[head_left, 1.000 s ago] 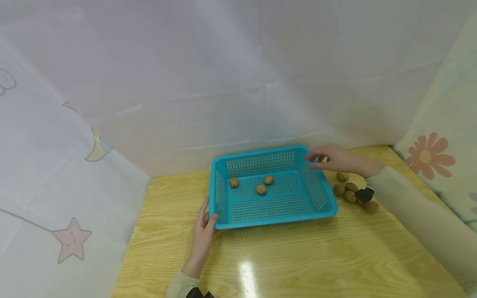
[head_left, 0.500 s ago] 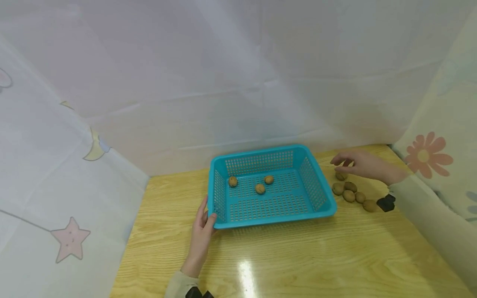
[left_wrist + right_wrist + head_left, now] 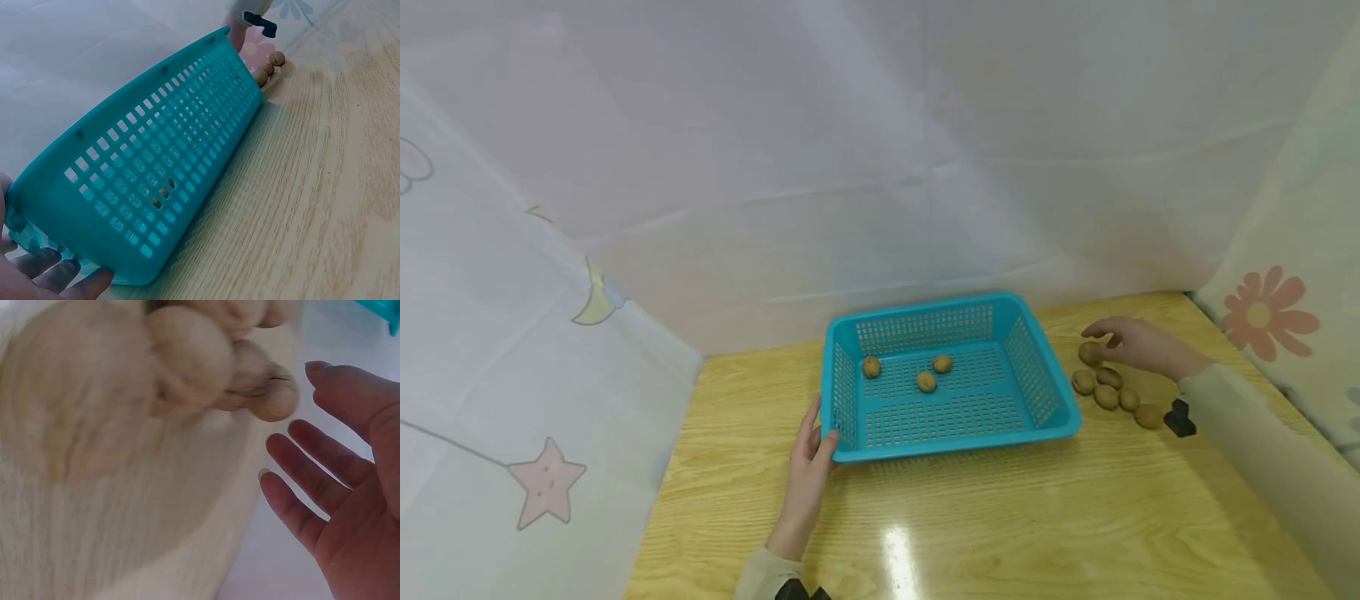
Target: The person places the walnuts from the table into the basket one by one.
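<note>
A turquoise plastic basket (image 3: 951,450) with perforated walls rests on the table, and three walnuts (image 3: 927,382) lie inside it. My left hand (image 3: 807,479) grips its near left corner, thumb over the rim, fingers against the outside wall in the left wrist view. To the right of the basket, several walnuts (image 3: 1106,397) sit in a loose group. My right hand (image 3: 1138,343) hovers beside the farthest walnut (image 3: 1088,353) of that group, thumb and fingers apart. In the right wrist view the fingers (image 3: 306,475) are spread, and a gap shows between them and the walnuts.
The wooden table (image 3: 985,525) carries the basket and the walnuts. A pale cloth (image 3: 880,208) hangs behind its back edge, with printed cloth on the left and right sides. Dark devices (image 3: 1180,418) are worn on both wrists.
My right hand has moved right, from over the basket's far right corner to the loose walnuts. My left hand has kept its grip, and the basket has stayed in place.
</note>
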### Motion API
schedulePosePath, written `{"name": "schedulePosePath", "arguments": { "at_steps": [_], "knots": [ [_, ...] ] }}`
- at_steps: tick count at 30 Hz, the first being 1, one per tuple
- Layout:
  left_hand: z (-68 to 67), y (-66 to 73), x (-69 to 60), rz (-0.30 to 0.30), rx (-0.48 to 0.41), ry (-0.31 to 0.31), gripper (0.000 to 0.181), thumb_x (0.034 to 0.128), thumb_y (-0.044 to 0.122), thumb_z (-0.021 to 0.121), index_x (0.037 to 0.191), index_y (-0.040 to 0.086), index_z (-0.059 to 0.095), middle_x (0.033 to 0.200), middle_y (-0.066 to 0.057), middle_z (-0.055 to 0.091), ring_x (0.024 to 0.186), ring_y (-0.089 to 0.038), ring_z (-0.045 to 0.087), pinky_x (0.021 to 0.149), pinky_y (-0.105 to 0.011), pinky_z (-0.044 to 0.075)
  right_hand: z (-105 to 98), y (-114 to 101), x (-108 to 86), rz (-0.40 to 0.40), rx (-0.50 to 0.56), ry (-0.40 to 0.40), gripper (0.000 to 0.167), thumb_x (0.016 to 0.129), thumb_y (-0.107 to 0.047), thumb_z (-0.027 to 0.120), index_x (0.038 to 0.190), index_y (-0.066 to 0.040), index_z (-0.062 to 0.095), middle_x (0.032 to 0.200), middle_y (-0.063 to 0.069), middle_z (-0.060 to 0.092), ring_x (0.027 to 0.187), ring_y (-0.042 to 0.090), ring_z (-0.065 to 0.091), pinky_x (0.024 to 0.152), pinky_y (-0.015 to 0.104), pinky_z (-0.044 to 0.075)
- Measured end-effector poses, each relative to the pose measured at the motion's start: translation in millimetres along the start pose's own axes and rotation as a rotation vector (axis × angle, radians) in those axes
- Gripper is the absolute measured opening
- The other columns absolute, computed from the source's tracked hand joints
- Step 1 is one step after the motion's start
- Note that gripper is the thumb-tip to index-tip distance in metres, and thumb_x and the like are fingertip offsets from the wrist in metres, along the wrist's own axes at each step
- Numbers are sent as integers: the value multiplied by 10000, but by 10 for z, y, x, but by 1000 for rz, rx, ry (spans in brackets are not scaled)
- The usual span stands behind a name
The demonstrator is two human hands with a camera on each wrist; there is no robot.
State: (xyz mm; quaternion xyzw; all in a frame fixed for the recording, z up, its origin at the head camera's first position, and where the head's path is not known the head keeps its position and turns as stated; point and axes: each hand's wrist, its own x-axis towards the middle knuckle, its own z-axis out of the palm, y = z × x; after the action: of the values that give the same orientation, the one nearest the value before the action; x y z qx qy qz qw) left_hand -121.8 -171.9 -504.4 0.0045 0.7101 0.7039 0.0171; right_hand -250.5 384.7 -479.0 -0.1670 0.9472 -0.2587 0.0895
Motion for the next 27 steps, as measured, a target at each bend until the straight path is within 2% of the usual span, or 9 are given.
{"name": "schedulePosePath", "arguments": {
  "at_steps": [3, 9, 17, 27],
  "knots": [
    [-1, -5, 10, 0, -6, 0, 634, 1108, 162, 499, 1677, 216, 225, 1510, -272, 510, 1300, -445, 583, 965, -446, 576, 49, 50, 32, 5, 11, -4, 437, 1037, -233, 661, 1362, 56, 618, 1311, 308, 630, 1048, 398, 669, 859, 580, 559],
    [4, -12, 14, -10, -22, 6, 639, 1106, 140, 494, 1679, 208, 220, 1508, -283, 505, 1319, -437, 569, 950, -380, 582, 107, 124, 78, -2, -15, -17, 411, 1030, -213, 663, 1332, 63, 628, 1174, 241, 683, 1021, 401, 676, 849, 578, 564],
    [11, -13, 20, -10, -23, 11, 639, 1104, 137, 494, 1678, 208, 223, 1511, -281, 500, 1321, -441, 565, 954, -396, 580, 125, 171, 108, -5, -18, -13, 369, 1032, -189, 666, 1315, 47, 641, 1152, 213, 701, 1039, 395, 672, 845, 574, 562],
    [9, 1, 12, -10, -17, 9, 638, 1106, 138, 490, 1679, 197, 217, 1502, -285, 507, 1312, -449, 572, 956, -400, 581, 59, 29, 84, -45, -17, -1, 367, 1023, -180, 677, 1294, 66, 645, 1122, 157, 705, 1004, 326, 668, 821, 534, 563]
  ]
}}
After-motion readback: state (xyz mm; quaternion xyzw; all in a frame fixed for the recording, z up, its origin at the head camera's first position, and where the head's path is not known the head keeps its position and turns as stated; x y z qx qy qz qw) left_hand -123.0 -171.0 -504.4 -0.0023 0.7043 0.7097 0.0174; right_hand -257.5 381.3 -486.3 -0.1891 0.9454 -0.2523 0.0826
